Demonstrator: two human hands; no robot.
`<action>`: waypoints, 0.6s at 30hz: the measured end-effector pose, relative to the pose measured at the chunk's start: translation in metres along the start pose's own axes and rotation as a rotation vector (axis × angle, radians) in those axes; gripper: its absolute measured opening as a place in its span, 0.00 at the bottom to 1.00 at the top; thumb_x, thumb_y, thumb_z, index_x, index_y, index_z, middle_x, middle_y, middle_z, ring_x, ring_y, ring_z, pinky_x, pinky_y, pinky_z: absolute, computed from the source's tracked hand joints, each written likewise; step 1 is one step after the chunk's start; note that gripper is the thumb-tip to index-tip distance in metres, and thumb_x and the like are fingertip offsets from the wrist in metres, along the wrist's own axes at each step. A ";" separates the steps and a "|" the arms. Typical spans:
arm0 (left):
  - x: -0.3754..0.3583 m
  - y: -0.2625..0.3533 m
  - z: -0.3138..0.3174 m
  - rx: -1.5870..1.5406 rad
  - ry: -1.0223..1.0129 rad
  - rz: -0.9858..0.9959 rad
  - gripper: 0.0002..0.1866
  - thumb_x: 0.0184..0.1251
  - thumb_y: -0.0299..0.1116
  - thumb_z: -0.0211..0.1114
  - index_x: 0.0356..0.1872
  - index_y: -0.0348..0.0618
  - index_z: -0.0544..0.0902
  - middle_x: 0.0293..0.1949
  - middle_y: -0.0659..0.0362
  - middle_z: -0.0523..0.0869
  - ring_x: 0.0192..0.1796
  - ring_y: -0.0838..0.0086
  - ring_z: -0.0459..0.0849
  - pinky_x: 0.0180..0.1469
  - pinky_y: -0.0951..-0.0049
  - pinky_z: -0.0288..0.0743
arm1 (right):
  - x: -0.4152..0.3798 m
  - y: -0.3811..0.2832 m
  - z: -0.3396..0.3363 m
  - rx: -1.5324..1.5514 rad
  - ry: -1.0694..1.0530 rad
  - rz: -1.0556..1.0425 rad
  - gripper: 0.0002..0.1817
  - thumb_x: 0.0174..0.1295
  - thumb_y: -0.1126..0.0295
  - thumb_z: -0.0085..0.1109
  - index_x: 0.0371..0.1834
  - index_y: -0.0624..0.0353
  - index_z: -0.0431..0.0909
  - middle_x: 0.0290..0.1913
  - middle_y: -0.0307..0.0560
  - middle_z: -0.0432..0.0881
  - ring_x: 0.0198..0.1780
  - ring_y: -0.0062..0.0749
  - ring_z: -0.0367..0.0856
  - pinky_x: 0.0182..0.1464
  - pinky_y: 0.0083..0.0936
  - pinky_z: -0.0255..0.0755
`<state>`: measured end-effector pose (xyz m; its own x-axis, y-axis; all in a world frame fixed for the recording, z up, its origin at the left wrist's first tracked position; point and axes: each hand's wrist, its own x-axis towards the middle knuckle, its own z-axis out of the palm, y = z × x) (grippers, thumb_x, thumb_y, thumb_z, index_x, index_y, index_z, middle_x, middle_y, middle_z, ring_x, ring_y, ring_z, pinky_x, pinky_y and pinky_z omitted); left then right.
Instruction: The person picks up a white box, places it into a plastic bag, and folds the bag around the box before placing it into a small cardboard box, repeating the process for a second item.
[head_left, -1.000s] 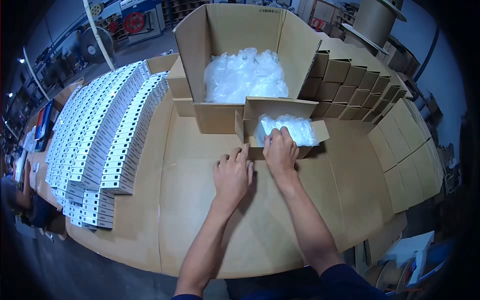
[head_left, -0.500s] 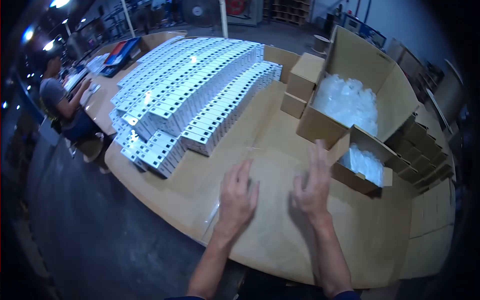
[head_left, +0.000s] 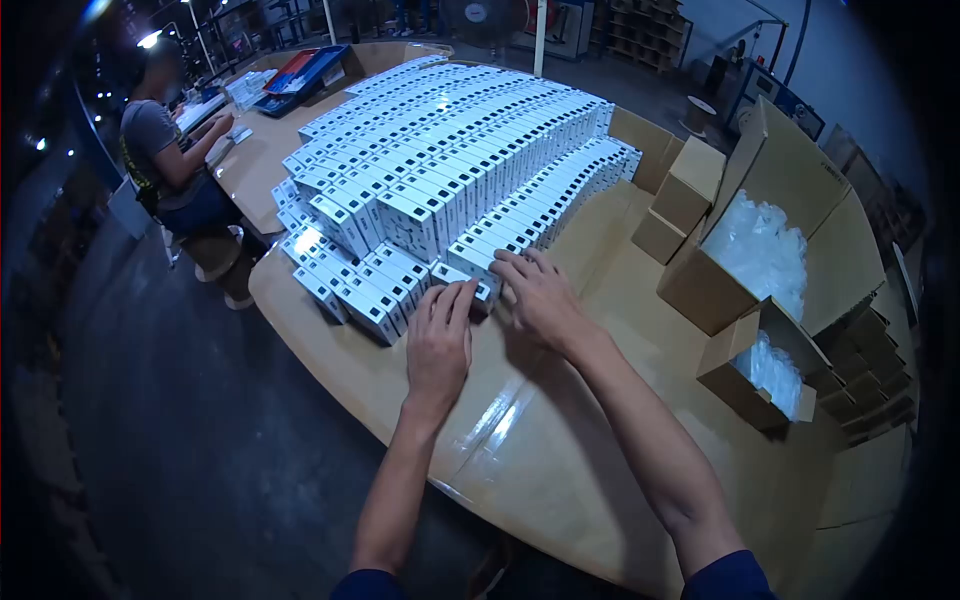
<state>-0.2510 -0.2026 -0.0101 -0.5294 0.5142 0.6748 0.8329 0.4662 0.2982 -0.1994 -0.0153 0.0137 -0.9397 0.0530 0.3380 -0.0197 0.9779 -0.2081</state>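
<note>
Long rows of small white boxes (head_left: 480, 140), each with a dark square on its end, stand stacked on the cardboard-covered table. At the near end of the lower row, my left hand (head_left: 440, 335) has its curled fingertips against the front white box (head_left: 462, 277). My right hand (head_left: 545, 300) is closed on the right side of that same row end, fingers bent over the boxes' edge. The boxes sit between my two hands. My fingers partly cover the front boxes, so how many are gripped is hidden.
To the right, a large open carton (head_left: 700, 290) and a smaller open carton (head_left: 730, 365) hold clear plastic. Closed brown boxes (head_left: 690, 185) stand behind them. At the far left, a person (head_left: 170, 150) sits by the table near a blue tray (head_left: 300, 85).
Both hands have moved forward and left, from above the bare table to the near end of the white box row, and now touch it. The view has turned left.
</note>
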 end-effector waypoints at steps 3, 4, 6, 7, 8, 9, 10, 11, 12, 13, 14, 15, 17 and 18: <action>-0.002 -0.005 -0.003 0.046 -0.025 0.001 0.27 0.62 0.23 0.69 0.64 0.45 0.81 0.54 0.56 0.82 0.59 0.59 0.78 0.62 0.58 0.73 | 0.001 -0.003 -0.002 0.017 -0.005 0.019 0.26 0.63 0.69 0.62 0.66 0.53 0.74 0.76 0.48 0.69 0.75 0.56 0.65 0.68 0.54 0.67; -0.002 -0.009 0.000 0.074 0.019 0.022 0.23 0.60 0.24 0.70 0.59 0.48 0.85 0.51 0.57 0.81 0.56 0.61 0.79 0.58 0.58 0.73 | 0.001 -0.005 -0.002 0.020 0.003 0.022 0.25 0.64 0.70 0.61 0.66 0.53 0.74 0.76 0.49 0.68 0.75 0.56 0.65 0.68 0.55 0.66; -0.005 -0.010 -0.005 0.082 -0.014 0.016 0.20 0.59 0.24 0.71 0.54 0.47 0.87 0.51 0.57 0.81 0.56 0.61 0.79 0.57 0.59 0.73 | 0.001 -0.006 -0.001 0.018 0.005 0.035 0.26 0.64 0.70 0.60 0.67 0.54 0.73 0.78 0.52 0.65 0.76 0.57 0.64 0.69 0.56 0.66; -0.006 -0.009 -0.008 0.083 -0.028 0.015 0.19 0.58 0.24 0.72 0.52 0.47 0.88 0.51 0.57 0.81 0.56 0.61 0.79 0.57 0.59 0.73 | 0.001 -0.007 -0.001 0.012 0.000 0.043 0.26 0.64 0.71 0.60 0.68 0.55 0.73 0.78 0.54 0.64 0.76 0.57 0.64 0.69 0.56 0.66; -0.007 -0.006 -0.010 0.059 -0.012 0.009 0.16 0.55 0.22 0.73 0.47 0.47 0.89 0.50 0.57 0.81 0.57 0.59 0.79 0.57 0.59 0.73 | 0.001 -0.007 -0.001 0.005 -0.004 0.053 0.27 0.64 0.71 0.59 0.69 0.55 0.72 0.79 0.56 0.63 0.76 0.58 0.63 0.70 0.57 0.65; -0.009 -0.001 -0.014 0.044 0.003 0.013 0.17 0.55 0.22 0.73 0.47 0.47 0.89 0.50 0.57 0.81 0.57 0.59 0.79 0.57 0.58 0.73 | -0.001 -0.010 -0.005 0.034 -0.013 0.062 0.29 0.63 0.72 0.59 0.70 0.55 0.72 0.79 0.57 0.62 0.77 0.59 0.62 0.72 0.56 0.64; -0.010 0.005 -0.019 0.029 0.019 0.021 0.17 0.54 0.22 0.73 0.47 0.47 0.89 0.50 0.57 0.81 0.58 0.58 0.79 0.58 0.58 0.73 | -0.002 -0.013 -0.010 0.061 -0.017 0.073 0.31 0.62 0.74 0.59 0.72 0.55 0.71 0.80 0.58 0.62 0.77 0.59 0.61 0.73 0.55 0.62; -0.012 0.009 -0.022 0.010 0.033 0.032 0.18 0.53 0.22 0.74 0.47 0.47 0.89 0.50 0.56 0.81 0.58 0.57 0.79 0.58 0.58 0.73 | -0.004 -0.014 -0.015 0.088 -0.021 0.088 0.33 0.61 0.75 0.59 0.73 0.54 0.70 0.80 0.59 0.61 0.78 0.60 0.61 0.75 0.54 0.61; -0.015 0.011 -0.023 -0.028 0.027 0.035 0.19 0.51 0.21 0.74 0.47 0.46 0.88 0.50 0.55 0.81 0.59 0.54 0.79 0.60 0.55 0.74 | -0.009 -0.016 -0.020 0.119 0.053 0.056 0.37 0.63 0.75 0.56 0.79 0.55 0.62 0.79 0.64 0.61 0.75 0.64 0.63 0.71 0.59 0.64; -0.017 0.016 -0.024 -0.060 0.035 0.043 0.20 0.51 0.20 0.74 0.48 0.45 0.88 0.51 0.55 0.81 0.60 0.53 0.79 0.60 0.54 0.75 | -0.017 -0.017 -0.026 0.178 0.077 0.085 0.38 0.63 0.75 0.56 0.80 0.54 0.60 0.78 0.66 0.61 0.75 0.65 0.64 0.72 0.58 0.64; -0.020 0.022 -0.025 -0.097 0.041 0.052 0.20 0.51 0.20 0.73 0.48 0.45 0.87 0.51 0.54 0.81 0.60 0.52 0.79 0.61 0.53 0.75 | -0.028 -0.017 -0.033 0.233 0.102 0.117 0.40 0.63 0.75 0.55 0.81 0.53 0.58 0.77 0.67 0.62 0.74 0.67 0.64 0.72 0.57 0.64; -0.020 0.030 -0.027 -0.143 0.046 0.070 0.20 0.51 0.19 0.73 0.48 0.44 0.87 0.51 0.53 0.81 0.61 0.51 0.79 0.61 0.52 0.75 | -0.042 -0.019 -0.043 0.281 0.135 0.158 0.41 0.63 0.76 0.55 0.82 0.52 0.56 0.77 0.69 0.62 0.73 0.68 0.65 0.72 0.56 0.64; -0.020 0.048 -0.030 -0.290 0.009 0.064 0.18 0.55 0.17 0.70 0.49 0.41 0.87 0.53 0.50 0.79 0.64 0.44 0.77 0.60 0.49 0.78 | -0.079 -0.017 -0.054 0.481 0.061 0.345 0.40 0.69 0.69 0.57 0.84 0.50 0.51 0.65 0.69 0.73 0.61 0.66 0.77 0.67 0.53 0.71; -0.017 0.057 -0.029 -0.306 0.017 0.110 0.18 0.55 0.18 0.71 0.49 0.42 0.87 0.52 0.51 0.79 0.63 0.44 0.78 0.59 0.50 0.79 | -0.093 -0.022 -0.079 0.693 -0.044 0.476 0.38 0.73 0.66 0.56 0.84 0.50 0.53 0.63 0.64 0.75 0.58 0.57 0.79 0.62 0.49 0.75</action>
<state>-0.1898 -0.2056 0.0151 -0.4332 0.5359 0.7246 0.8960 0.1690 0.4107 -0.0843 -0.0260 0.0589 -0.9129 0.4064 0.0378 0.1908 0.5069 -0.8406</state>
